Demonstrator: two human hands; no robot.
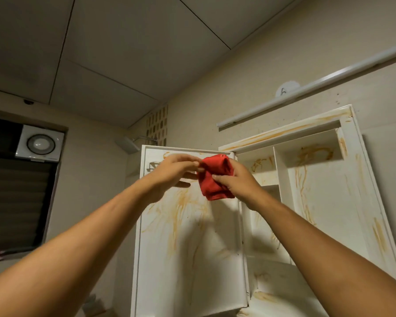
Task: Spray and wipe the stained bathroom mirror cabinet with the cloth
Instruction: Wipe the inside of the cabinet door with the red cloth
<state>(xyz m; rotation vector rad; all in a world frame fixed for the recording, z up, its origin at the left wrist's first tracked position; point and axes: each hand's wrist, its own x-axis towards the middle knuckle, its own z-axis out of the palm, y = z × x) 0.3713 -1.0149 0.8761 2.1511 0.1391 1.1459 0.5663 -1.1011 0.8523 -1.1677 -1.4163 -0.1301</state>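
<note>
Cloth in hand, cabinet still stained.
The red cloth (216, 177) is held in front of the open cabinet door (190, 236): right hand (238, 179) grips it, left hand (172, 172) pinches its upper edge. Orange streaks cover the door and the mirror cabinet (318, 186) interior; wiping appears largely outstanding. No spray bottle is visible.
</note>
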